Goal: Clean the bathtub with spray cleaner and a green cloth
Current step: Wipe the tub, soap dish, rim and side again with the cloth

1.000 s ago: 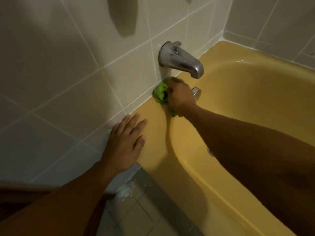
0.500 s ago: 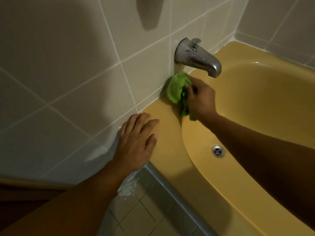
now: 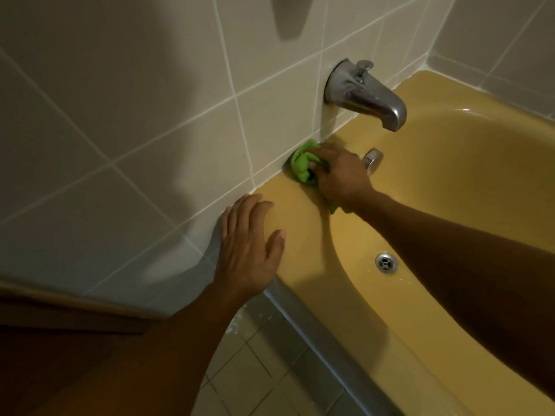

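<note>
Gripping the bunched green cloth (image 3: 301, 165) on the bathtub (image 3: 300, 232) rim where it meets the tiled wall (image 3: 150, 121), the right hand (image 3: 341, 179) works below the metal spout (image 3: 365, 96) and just beside a chrome knob (image 3: 373, 160), so a wide stroke could knock the knuckles on either. The left hand (image 3: 246, 250) lies flat with straight fingers on the rim nearby and may slip if it is wet; no spray cleaner is visible.

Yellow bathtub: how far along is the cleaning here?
Done: unclear; no spray bottle in view. In hand: the right hand holds a bunched green cloth on the ledge of the yellow bathtub at the tiled wall, below the chrome spout; the left hand rests flat on the ledge. Left, probably: the basin around the round metal drain.
</note>
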The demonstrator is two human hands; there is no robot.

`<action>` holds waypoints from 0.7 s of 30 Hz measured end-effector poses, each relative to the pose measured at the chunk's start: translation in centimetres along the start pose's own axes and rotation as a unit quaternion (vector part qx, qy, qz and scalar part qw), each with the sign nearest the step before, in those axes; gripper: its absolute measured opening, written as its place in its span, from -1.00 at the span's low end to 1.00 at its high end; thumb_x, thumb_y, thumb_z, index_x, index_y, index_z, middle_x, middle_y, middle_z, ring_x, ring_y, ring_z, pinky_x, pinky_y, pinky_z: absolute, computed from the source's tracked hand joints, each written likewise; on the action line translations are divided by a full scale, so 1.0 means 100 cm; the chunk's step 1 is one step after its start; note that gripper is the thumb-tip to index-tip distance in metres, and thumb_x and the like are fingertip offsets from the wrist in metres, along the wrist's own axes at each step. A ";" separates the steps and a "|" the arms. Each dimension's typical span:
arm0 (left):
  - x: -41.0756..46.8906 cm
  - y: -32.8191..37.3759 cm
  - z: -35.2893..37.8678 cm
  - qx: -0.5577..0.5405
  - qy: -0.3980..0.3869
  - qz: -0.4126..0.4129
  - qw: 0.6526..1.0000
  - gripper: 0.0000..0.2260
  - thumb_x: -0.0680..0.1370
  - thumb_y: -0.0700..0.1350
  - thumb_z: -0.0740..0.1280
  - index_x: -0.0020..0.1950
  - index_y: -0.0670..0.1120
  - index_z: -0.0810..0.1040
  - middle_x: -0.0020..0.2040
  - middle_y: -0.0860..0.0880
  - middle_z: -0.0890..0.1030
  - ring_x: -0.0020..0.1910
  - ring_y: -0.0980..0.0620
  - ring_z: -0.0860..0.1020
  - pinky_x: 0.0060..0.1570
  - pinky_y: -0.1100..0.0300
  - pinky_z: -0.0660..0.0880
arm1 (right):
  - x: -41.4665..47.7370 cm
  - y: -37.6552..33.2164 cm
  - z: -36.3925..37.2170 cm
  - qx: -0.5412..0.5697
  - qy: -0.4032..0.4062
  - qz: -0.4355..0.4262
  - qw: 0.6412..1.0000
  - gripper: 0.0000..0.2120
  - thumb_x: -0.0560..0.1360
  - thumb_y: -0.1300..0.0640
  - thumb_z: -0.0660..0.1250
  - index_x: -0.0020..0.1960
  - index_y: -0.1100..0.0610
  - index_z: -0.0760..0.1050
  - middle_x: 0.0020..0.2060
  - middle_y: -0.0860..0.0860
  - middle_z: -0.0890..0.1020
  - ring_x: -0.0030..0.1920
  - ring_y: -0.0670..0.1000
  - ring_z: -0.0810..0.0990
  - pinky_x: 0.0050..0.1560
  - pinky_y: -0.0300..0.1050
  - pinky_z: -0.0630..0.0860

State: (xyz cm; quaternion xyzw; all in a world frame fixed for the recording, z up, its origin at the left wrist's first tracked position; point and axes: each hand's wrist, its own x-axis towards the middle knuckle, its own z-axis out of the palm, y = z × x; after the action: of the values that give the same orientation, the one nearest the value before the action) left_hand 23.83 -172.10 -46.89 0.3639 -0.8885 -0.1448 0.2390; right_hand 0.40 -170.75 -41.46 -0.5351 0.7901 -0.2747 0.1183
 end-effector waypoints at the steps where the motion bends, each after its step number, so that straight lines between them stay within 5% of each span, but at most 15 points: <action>1: -0.004 0.002 0.001 -0.017 0.007 -0.025 1.000 -0.49 0.61 0.14 0.18 0.49 -0.09 0.36 0.52 -0.10 0.34 0.57 -0.10 0.23 0.58 -0.04 -0.01 | -0.007 -0.010 0.005 -0.002 -0.009 -0.014 1.000 -0.67 0.64 0.11 0.30 0.39 0.07 0.55 0.35 0.12 0.54 0.30 0.17 0.50 0.29 -0.03 0.36; 4: -0.017 0.010 0.004 -0.097 0.024 -0.097 0.990 -0.31 0.57 0.22 0.25 0.58 -0.13 0.21 0.56 -0.12 0.25 0.60 -0.09 0.16 0.60 0.07 0.00 | -0.029 -0.038 0.019 0.004 -0.026 -0.056 0.998 -0.68 0.62 0.13 0.32 0.36 0.08 0.58 0.33 0.15 0.55 0.28 0.20 0.50 0.26 -0.04 0.36; 8: -0.021 0.015 -0.004 -0.192 0.035 -0.164 0.967 -0.10 0.44 0.21 0.45 0.62 -0.04 0.06 0.57 -0.05 0.18 0.56 -0.06 0.22 0.49 -0.07 0.34 | -0.049 -0.057 0.025 0.036 -0.074 -0.119 0.989 -0.76 0.58 0.20 0.35 0.22 0.15 0.65 0.19 0.14 0.65 0.20 0.15 0.58 0.24 -0.03 0.41; 10: -0.023 0.014 -0.011 -0.210 0.037 -0.171 0.962 -0.03 0.40 0.14 0.55 0.63 0.00 0.04 0.57 -0.03 0.16 0.52 0.00 0.26 0.39 0.03 0.40 | -0.051 -0.057 0.017 0.072 -0.058 -0.108 0.990 -0.77 0.61 0.20 0.33 0.23 0.13 0.65 0.18 0.09 0.67 0.17 0.07 0.59 0.23 -0.07 0.43; 15: -0.028 0.004 -0.020 -0.252 0.013 -0.172 0.952 0.05 0.37 0.06 0.63 0.65 0.07 0.01 0.59 0.08 0.11 0.51 0.18 0.23 0.34 0.14 0.37 | -0.026 -0.037 0.003 0.107 0.042 0.021 0.993 -0.70 0.67 0.10 0.27 0.38 0.06 0.56 0.29 0.05 0.61 0.17 -0.03 0.52 0.18 -0.19 0.35; 21: -0.029 -0.006 -0.025 -0.293 -0.007 -0.167 0.941 0.08 0.35 0.03 0.65 0.66 0.14 0.02 0.64 0.11 0.15 0.60 0.19 0.17 0.48 0.05 0.35 | -0.046 -0.046 0.028 0.049 0.003 -0.075 0.996 -0.68 0.61 0.17 0.35 0.34 0.13 0.59 0.25 0.13 0.63 0.25 0.13 0.55 0.26 -0.14 0.35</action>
State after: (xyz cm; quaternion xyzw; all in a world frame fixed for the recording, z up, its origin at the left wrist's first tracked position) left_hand 27.24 -170.65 -45.97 0.4197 -0.7348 -0.4394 0.3014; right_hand 7.17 -168.68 -41.66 -0.5859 0.7333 -0.3229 0.1213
